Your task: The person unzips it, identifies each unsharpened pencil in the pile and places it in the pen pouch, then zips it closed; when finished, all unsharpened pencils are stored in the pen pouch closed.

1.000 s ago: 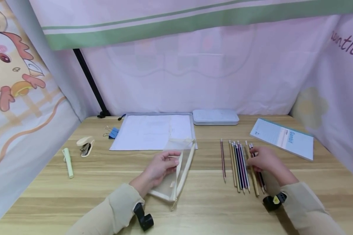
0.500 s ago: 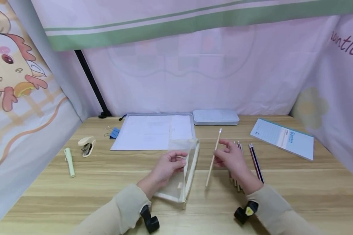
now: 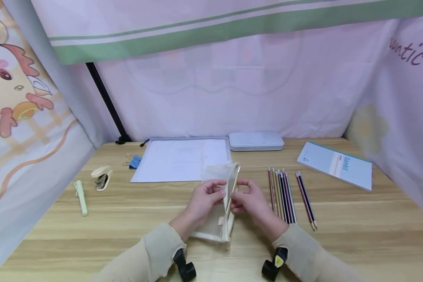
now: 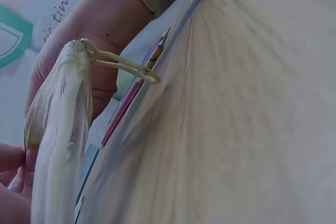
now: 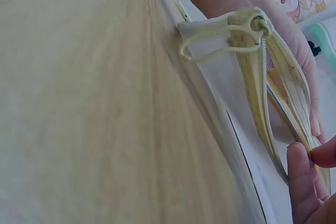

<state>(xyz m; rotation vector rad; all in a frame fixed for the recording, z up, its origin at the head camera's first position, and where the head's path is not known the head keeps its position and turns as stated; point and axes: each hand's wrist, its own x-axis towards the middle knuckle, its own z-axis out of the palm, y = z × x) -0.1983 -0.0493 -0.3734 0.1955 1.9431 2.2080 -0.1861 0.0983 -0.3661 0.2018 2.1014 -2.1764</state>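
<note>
My left hand (image 3: 216,192) pinches the upper edge of a pale mesh zip pouch (image 3: 215,219) and holds its mouth open at the middle of the wooden table (image 3: 127,223). My right hand (image 3: 239,197) pinches a tan pencil (image 3: 234,182), which stands slanted at the pouch's opening. Up close, the left wrist view shows the pouch's zipper edge (image 4: 58,124) and its pull loop (image 4: 121,66). In the right wrist view, the zipper edge (image 5: 257,87) runs beside one of my fingers (image 5: 299,182). Several pencils (image 3: 281,194) lie in a row right of my hands, with two more pencils (image 3: 306,199) beyond them.
At the back lie a clear folder with white paper (image 3: 183,158), a grey tin case (image 3: 255,141) and a blue-edged booklet (image 3: 335,164). On the left are blue binder clips (image 3: 135,160), a cream stapler (image 3: 101,176) and a pale green pen (image 3: 81,192). Curtains close in three sides.
My right hand has lifted a tan pencil out of the row and carried it left to the pouch's mouth. My left hand has kept hold of the pouch.
</note>
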